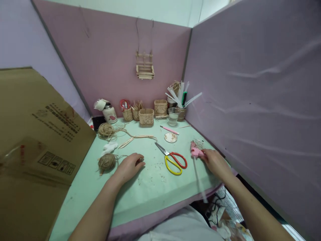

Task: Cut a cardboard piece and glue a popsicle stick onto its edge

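My right hand [214,161] is closed on a pink hot glue gun [196,152] at the right side of the table. A long translucent glue stick [198,177] runs from the gun toward the table's front edge. My left hand [130,165] rests on the table, its fingers loosely bent and the thumb apart, with nothing visible in it. Beside that wrist sits a ball of twine [106,162]. Between my hands lie scissors [168,155] with one red and one yellow handle, their blades pointing away from me. A round speckled disc [171,137] lies beyond them.
Woven baskets [146,117] and a cup of clear liquid [173,117] stand along the back. Nearby are a pink pen-like tool [169,130], a twine coil [106,131] and white cloth [109,147]. A cardboard box [37,144] blocks the left; a partition [253,87] bounds the right.
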The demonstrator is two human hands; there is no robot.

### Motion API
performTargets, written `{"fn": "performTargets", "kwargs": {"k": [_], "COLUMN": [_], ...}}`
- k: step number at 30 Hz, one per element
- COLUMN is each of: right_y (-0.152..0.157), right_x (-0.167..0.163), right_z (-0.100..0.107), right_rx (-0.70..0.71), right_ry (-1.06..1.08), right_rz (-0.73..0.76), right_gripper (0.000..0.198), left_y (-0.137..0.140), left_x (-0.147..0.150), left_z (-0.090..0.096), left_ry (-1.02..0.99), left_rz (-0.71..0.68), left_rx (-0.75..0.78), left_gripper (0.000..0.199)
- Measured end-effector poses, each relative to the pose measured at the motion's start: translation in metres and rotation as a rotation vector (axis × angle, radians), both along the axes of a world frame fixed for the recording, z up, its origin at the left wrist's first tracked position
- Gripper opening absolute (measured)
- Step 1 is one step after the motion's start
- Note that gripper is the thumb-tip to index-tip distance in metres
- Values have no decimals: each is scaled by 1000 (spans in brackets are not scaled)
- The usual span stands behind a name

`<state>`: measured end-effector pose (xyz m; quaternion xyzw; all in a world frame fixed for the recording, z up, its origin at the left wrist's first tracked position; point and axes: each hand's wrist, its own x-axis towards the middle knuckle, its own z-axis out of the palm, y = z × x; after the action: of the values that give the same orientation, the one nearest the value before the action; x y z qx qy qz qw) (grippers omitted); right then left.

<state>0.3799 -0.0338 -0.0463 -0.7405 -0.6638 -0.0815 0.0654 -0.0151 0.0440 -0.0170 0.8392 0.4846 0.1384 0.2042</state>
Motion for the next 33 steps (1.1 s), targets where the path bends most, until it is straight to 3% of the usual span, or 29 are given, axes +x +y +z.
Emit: {"fn": "performTargets", "kwargs": {"k": [4,9,12,15,16,19,23,26,29,33], "right_y": [15,22,14,4,2,1,10,14,7,0], "right_x": [24,38,26,-11,-29,-85,-132,-134,-122,-114], "right_z": [2,-3,1,12,17,27,32,34,39,58], "right_rx": [70,87,131,202,167,-128,-284,-317,-357,-389], "right_ry": [-27,-46,-68,12,95,243,202,221,348,677], "right_rz": [-76,-45,-53,38,117,272,190,193,228,330], "right_gripper": [25,22,25,28,29,27,25,20,17,21], "left_y": [3,0,-1,-2,-3,-8,-21,-30,-33,-28], "left_x": [-1,-1,-1,1,2,2,-14,-43,-78,-105], "left_z": [-5,-3,-1,1,3,11,32,45,46,32], "left_ry": [-19,-26,-35,-40,-39,-23,11,62,105,54], "left_rz": [7,21,31,43,47,62,139,333,529,589], "left_rx": [36,59,70,87,96,133,222,298,270,169], "left_gripper": [27,24,24,25,25,24,29,37,52,77]}}
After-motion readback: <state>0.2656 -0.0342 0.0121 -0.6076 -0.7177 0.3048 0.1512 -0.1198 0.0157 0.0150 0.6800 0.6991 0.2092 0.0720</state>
